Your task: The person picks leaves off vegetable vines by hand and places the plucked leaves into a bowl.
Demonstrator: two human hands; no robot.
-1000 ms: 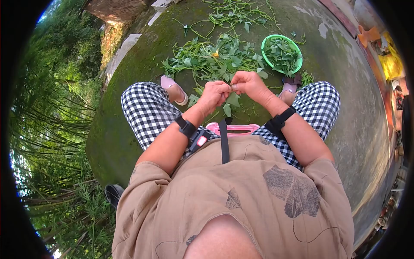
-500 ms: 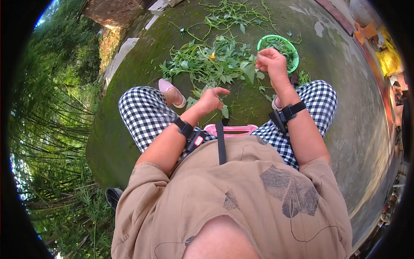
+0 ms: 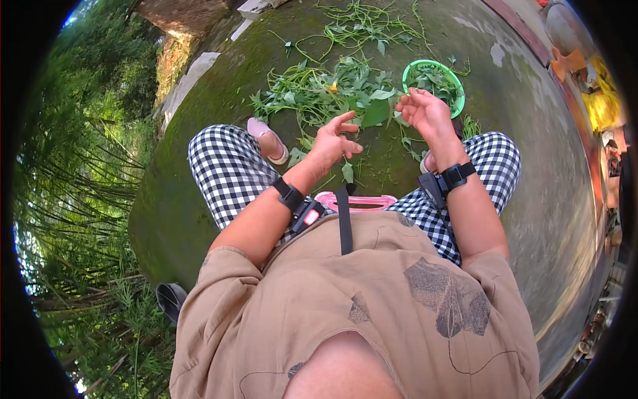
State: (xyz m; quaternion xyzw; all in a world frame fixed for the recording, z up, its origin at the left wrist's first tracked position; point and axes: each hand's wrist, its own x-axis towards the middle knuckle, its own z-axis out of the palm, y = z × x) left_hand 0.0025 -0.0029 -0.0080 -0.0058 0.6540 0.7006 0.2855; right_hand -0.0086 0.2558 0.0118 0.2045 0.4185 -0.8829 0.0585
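Observation:
My right hand is closed in a pinch, with a broad green leaf hanging from its fingertips on the left. My left hand is held lower and to the left, fingers apart, with nothing visible in it. Beyond both hands lies a heap of leafy green vines with a yellow-orange flower on it. Just past my right hand stands a green-rimmed basket containing cut leaves. A single leaf shows below my left hand.
More stringy vines are spread on the mossy concrete ground farther off. A pink plastic seat edge shows between my checkered knees. Bamboo and shrubs grow at the left; a yellow bag and clutter line the right.
My left hand has moved up and right, its fingers spreading towards the leaf. My right hand has come slightly down and right, still with the leaf.

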